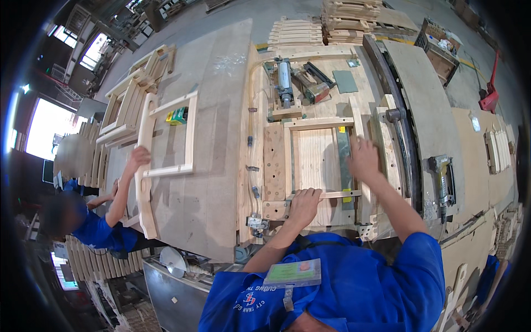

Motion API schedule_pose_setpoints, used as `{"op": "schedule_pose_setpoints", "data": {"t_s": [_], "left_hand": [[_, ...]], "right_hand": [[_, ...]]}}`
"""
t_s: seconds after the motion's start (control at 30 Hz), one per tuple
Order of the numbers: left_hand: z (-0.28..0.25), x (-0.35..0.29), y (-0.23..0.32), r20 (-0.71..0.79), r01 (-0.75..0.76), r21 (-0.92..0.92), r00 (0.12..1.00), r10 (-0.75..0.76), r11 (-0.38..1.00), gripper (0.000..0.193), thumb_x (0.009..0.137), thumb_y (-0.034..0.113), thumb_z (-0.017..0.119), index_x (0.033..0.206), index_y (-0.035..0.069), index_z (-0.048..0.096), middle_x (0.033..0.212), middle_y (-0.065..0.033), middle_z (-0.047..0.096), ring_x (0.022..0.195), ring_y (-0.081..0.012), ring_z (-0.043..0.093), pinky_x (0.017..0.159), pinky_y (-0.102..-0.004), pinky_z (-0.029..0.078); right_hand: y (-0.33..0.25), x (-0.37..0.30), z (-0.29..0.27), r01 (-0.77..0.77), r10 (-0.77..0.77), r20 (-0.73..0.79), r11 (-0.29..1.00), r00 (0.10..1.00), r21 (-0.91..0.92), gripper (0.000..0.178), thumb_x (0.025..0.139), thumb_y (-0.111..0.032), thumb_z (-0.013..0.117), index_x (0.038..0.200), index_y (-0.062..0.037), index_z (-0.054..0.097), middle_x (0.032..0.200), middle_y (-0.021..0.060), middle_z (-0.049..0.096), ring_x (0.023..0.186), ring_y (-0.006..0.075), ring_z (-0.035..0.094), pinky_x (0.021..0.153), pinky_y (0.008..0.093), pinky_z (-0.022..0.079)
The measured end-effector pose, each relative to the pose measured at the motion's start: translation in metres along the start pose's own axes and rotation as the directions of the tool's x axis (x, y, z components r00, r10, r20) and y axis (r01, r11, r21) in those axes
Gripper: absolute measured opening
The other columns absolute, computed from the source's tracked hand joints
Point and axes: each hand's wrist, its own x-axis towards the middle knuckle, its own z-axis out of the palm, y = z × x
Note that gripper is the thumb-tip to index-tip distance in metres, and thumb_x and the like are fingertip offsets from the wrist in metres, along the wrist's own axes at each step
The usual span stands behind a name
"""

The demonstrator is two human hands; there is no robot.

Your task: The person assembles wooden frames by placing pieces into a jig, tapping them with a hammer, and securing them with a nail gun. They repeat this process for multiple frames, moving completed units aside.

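Left hand (305, 209) grips a pale rectangular wooden frame (321, 124) at its near edge; right hand (366, 161), grip unclear, its right. Flat beige tabletop (220, 166) leaves room leftward.

Glaring white openings (52, 131) at left, soft shadows on the tabletop (218, 149), bent, blackened rim.

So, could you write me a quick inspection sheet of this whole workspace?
Surface: pale worktop, small shiny bits near its far end.
Work pieces: wooden frame parts around a pale board.
Clutter: green pad beyond the frame parts; tool like a nail gun on the right.
Hands: left hand on the near rail, right hand at the right-hand bar; grip unclear.
Cables: hose left of the frame parts.
Surroundings: co-worker's hand on another wooden frame; stacked slats farther off.
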Motion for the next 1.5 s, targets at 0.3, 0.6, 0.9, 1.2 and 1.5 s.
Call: {"op": "schedule_pose_setpoints", "data": {"t_s": [0.3,0.6,0.9,1.2,1.5], "left_hand": [[-0.038,-0.029,-0.016,-0.082,-0.079,-0.004,0.994,0.078,0.997,0.029,0.096,0.02,0.07,0.121,0.005,0.066,0.12,-0.0149,0.067,0.119,-0.0354,0.063,0.103,-0.046,0.052],[-0.077,-0.05,-0.029,-0.427,-0.128,0.045,0.894,0.135,0.991,0.026,0.092,0.01,0.075,0.116,0.002,0.068,0.121,-0.0176,0.066,0.125,-0.0421,0.06,0.109,-0.0508,0.05],[-0.028,0.025,0.001,-0.367,-0.192,-0.301,0.927,0.072,0.934,0.013,0.094,0.009,0.072,0.106,0.002,0.071,0.106,-0.0138,0.073,0.106,-0.0351,0.068,0.094,-0.0465,0.054],[0.016,0.055,-0.005,-0.116,0.022,-0.267,0.992,-0.055,0.963,0.027,0.102,0.028,0.063,0.1,0.004,0.075,0.1,-0.0155,0.074,0.1,-0.0347,0.07,0.089,-0.048,0.054],[0.017,0.06,-0.002,-0.077,0.088,-0.269,0.991,-0.113,0.959,0.03,0.103,0.028,0.06,0.104,0.002,0.075,0.102,-0.0176,0.074,0.103,-0.0363,0.068,0.094,-0.0477,0.054]], "right_hand": [[-0.071,-0.104,-0.017,0.149,-0.251,0.279,0.929,0.927,0.339,0.03,0.092,-0.025,0.074,0.111,-0.0027,0.069,0.107,0.0173,0.067,0.104,0.0356,0.065,0.093,0.0491,0.047],[-0.077,-0.113,-0.023,0.152,-0.234,0.214,0.927,0.948,0.342,0.046,0.089,-0.022,0.076,0.128,-0.0004,0.065,0.12,0.0194,0.066,0.115,0.0383,0.062,0.105,0.05,0.046],[0.027,-0.204,-0.133,-0.377,0.404,-0.098,0.901,0.909,0.216,0.049,0.097,-0.014,0.069,0.141,0.0022,0.057,0.138,0.0269,0.059,0.13,0.0464,0.055,0.113,0.054,0.042],[0.06,-0.178,-0.119,-0.335,0.342,-0.246,0.94,0.907,0.068,0.06,0.101,-0.023,0.064,0.154,0.0006,0.046,0.148,0.0281,0.052,0.137,0.0487,0.05,0.116,0.0568,0.038],[0.09,-0.076,-0.046,-0.476,0.474,0.042,0.878,0.879,0.048,0.044,0.092,-0.021,0.072,0.131,-0.0031,0.063,0.117,0.024,0.066,0.107,0.0452,0.068,0.088,0.0548,0.057]]}}
